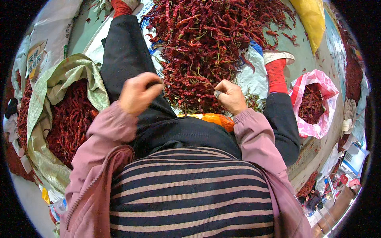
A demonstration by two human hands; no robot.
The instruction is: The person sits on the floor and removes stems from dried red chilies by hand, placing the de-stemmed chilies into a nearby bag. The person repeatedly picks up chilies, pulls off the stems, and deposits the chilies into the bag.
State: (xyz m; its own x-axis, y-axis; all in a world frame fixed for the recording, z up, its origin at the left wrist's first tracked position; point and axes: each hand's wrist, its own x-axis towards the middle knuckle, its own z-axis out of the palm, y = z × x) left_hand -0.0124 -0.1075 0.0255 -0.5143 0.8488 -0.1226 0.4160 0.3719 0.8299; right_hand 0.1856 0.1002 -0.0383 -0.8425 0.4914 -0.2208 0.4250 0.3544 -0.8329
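Note:
A big heap of dried red chili peppers, many with pale stems, lies between my legs on white woven plastic sheeting. My left hand is blurred at the heap's left edge, above my thigh, with its fingers curled. Whether anything sits in it cannot be made out. On the other side, my right hand is curled at the heap's near right edge, thumb against the bent fingers. A grey cover shows at its thumb tip. Any pepper inside those fingers is hidden.
At left stands an open pale green woven sack of dried chilies. A pink plastic bag with chili bits stands at right. An orange packet lies before my lap. A yellow bag is at upper right.

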